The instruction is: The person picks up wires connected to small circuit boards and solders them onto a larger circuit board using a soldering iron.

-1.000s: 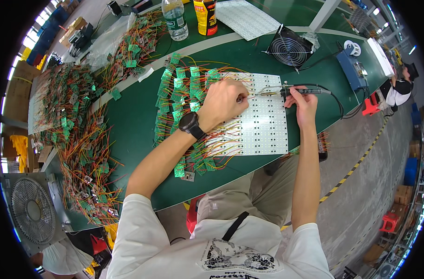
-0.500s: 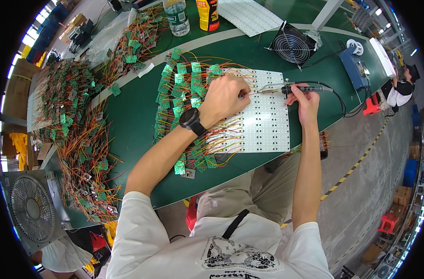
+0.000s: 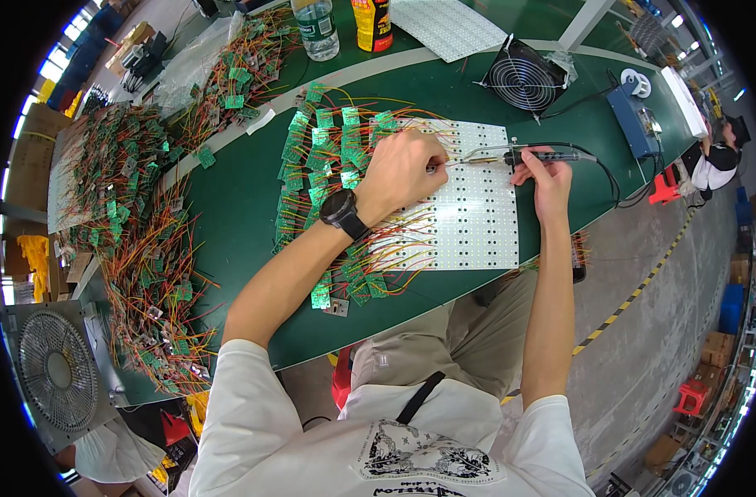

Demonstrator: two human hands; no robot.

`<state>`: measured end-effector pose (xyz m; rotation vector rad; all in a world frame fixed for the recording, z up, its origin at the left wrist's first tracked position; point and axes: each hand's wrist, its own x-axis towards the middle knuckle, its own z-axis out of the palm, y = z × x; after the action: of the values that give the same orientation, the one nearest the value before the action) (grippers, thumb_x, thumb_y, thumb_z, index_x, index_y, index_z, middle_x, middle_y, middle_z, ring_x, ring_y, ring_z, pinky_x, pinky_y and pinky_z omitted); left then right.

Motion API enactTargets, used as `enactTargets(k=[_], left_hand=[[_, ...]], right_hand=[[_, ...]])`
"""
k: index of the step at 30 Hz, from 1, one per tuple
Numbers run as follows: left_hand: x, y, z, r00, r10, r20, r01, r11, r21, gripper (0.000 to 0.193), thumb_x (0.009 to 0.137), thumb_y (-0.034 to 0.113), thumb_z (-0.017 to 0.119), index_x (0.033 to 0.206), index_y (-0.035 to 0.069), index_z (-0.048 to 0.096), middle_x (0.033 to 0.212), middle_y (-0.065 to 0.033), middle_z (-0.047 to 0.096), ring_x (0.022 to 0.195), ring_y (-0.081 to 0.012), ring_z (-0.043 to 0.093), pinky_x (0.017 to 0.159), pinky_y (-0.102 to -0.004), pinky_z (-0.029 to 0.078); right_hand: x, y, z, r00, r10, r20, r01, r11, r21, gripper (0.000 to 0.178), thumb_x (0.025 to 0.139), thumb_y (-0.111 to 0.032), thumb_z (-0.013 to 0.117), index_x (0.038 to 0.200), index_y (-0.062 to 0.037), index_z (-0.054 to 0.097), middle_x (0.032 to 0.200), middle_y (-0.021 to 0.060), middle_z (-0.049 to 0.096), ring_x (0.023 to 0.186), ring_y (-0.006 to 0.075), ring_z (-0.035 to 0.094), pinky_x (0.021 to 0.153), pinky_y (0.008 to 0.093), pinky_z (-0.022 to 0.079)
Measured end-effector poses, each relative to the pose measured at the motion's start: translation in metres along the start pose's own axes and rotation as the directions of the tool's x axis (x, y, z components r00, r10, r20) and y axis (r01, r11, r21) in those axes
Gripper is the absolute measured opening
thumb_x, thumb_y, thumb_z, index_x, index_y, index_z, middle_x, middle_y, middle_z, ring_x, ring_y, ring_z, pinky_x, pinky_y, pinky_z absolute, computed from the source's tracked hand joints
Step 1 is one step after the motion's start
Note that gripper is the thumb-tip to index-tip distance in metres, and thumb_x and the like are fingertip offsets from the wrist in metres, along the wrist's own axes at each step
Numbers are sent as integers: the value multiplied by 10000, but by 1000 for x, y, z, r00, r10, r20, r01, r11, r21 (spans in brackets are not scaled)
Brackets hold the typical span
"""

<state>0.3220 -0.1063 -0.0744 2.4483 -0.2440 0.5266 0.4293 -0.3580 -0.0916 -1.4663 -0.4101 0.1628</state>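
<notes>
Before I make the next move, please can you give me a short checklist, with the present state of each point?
1. Soldering iron held in the right hand: ok.
2. Left hand well away from the iron's front end: not ok, the fingers look very close to it.
3. Wire pinched in the left fingers: cannot tell, the hand hides its grip.
4. White panel lying flat on the green table: ok, it looks flat.
5. Black fan spinning: cannot tell.
</notes>
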Motion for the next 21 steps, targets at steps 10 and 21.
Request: enactTargets(k=[10, 21], left_hand=[[2, 2, 4, 1000, -18, -4, 18, 999, -45, 92, 711, 130, 673, 736, 55, 721, 758, -116, 699, 764, -308, 664, 679, -423, 538], [-8, 28, -40, 957, 288, 12, -286, 943, 171, 206, 812, 180, 682, 921, 6, 687, 1127, -140, 655, 1036, -319, 631, 872, -426, 527]], right_hand=[[1, 3, -9, 996, -11, -84, 20, 995, 103, 197, 902, -81, 673, 1037, 62, 655, 724, 114, 669, 545, 185, 642, 520, 258, 481], [4, 8, 0, 992, 13, -129, -1, 996, 93, 224, 890, -131, 708, 995, 57, 647, 719, 109, 657, 541, 166, 607, 530, 266, 459]])
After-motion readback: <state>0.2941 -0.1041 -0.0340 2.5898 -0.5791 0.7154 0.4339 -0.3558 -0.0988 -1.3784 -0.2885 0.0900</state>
